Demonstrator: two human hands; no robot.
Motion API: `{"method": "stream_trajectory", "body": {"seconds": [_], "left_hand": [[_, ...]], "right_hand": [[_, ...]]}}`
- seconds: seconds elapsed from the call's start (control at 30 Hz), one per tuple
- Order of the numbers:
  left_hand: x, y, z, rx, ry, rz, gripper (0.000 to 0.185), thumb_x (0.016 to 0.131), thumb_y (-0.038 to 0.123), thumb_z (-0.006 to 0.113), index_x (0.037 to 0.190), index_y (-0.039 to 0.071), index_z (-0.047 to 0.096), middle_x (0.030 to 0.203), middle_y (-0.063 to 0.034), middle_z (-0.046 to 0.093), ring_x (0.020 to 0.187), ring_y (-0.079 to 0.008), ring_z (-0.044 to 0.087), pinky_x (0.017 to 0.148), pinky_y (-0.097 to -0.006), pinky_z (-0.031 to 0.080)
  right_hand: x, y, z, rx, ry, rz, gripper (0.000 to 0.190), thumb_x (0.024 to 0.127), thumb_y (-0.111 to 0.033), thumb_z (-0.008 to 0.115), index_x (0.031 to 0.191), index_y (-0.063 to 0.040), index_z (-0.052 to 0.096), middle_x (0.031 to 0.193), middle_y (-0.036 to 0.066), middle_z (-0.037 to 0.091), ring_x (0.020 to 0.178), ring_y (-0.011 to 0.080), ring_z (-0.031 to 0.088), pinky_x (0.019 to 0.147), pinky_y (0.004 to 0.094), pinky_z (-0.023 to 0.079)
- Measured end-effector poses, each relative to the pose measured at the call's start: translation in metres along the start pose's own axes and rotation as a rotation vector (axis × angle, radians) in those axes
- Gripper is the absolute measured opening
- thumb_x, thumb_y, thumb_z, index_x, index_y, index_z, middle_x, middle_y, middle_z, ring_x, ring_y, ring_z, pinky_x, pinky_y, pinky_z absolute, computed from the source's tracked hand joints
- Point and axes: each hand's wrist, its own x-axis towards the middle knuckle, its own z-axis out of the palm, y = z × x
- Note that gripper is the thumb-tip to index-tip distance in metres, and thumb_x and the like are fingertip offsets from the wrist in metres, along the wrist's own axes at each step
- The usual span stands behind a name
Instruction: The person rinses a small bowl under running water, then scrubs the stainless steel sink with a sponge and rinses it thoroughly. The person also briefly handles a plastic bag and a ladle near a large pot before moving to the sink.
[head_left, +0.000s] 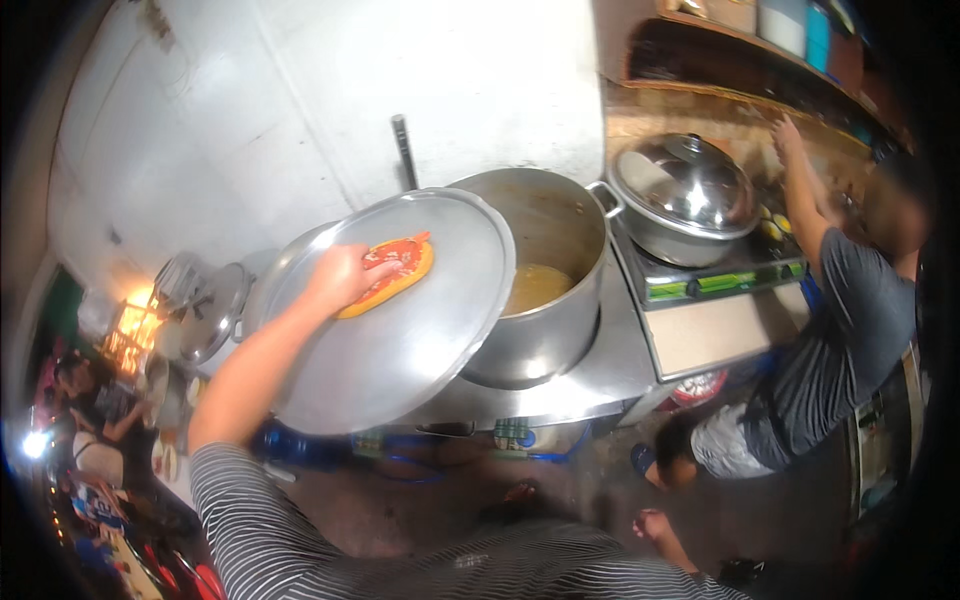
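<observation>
My left hand (345, 276) grips a red and orange padded pot holder (405, 264) at the top of a wide round metal lid (450, 300); the lid's handle is hidden beneath the pad. This lid is tilted over the left part of a tall metal stockpot (559, 341). Through the uncovered right side, a yellowish liquid (541, 288) shows low in the pot. Down by my body hangs my right hand (652, 523), away from the stove; nothing is visible in it, and its fingers are too dim to read.
Right of the stockpot, a lidded metal pot (682, 199) sits on a gas stove (724, 289). Beside it another person (795, 390) reaches toward the back shelf. A black handle (403, 150) rises behind the lid. More people (105, 409) are far left.
</observation>
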Motion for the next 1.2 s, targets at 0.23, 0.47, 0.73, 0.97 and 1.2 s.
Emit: {"method": "stream_trajectory", "body": {"seconds": [0.23,0.47,0.73,0.97,1.2], "left_hand": [[0.066,0.108,0.061,-0.109,-0.125,0.103,0.066,0.078,0.061,0.070,0.073,-0.005,0.065,0.064,-0.0221,0.062,0.060,-0.0359,0.062,0.059,-0.0449,0.048],[0.161,0.147,0.116,-0.016,-0.120,0.206,0.062,0.080,0.059,0.069,0.078,-0.004,0.067,0.070,-0.0236,0.065,0.067,-0.0376,0.064,0.064,-0.0447,0.050],[0.204,0.155,0.142,-0.078,-0.170,0.184,0.063,0.082,0.058,0.068,0.087,-0.005,0.068,0.077,-0.0257,0.066,0.074,-0.0398,0.065,0.069,-0.0458,0.051],[0.209,0.140,0.173,-0.092,-0.182,0.160,0.063,0.081,0.058,0.068,0.088,-0.005,0.068,0.078,-0.0260,0.066,0.076,-0.0391,0.066,0.068,-0.0456,0.051],[0.210,0.127,0.190,-0.128,-0.261,0.091,0.059,0.085,0.054,0.064,0.089,-0.005,0.070,0.081,-0.0198,0.071,0.076,-0.0310,0.069,0.068,-0.0422,0.053]], "right_hand": [[-0.057,0.077,-0.059,-0.172,0.025,-0.039,0.014,0.087,-0.005,0.052,0.081,0.002,0.063,0.079,0.015,0.063,0.065,0.0213,0.063,0.051,0.0336,0.049],[-0.104,0.212,-0.087,-0.305,0.083,-0.430,0.019,0.089,-0.013,0.053,0.083,-0.004,0.068,0.080,0.011,0.068,0.072,0.0246,0.065,0.062,0.0360,0.052],[-0.091,0.213,-0.035,-0.656,0.316,-0.166,0.019,0.088,-0.014,0.054,0.083,-0.003,0.069,0.082,0.013,0.069,0.068,0.0239,0.066,0.058,0.0381,0.053],[-0.086,0.122,-0.039,0.118,0.310,0.152,0.017,0.087,-0.006,0.052,0.083,-0.001,0.068,0.074,0.013,0.067,0.061,0.0200,0.064,0.052,0.0351,0.052],[-0.069,0.095,-0.052,-0.720,0.245,0.028,0.015,0.076,-0.024,0.062,0.074,-0.011,0.068,0.069,0.010,0.068,0.069,0.0268,0.067,0.063,0.0391,0.052]]}}
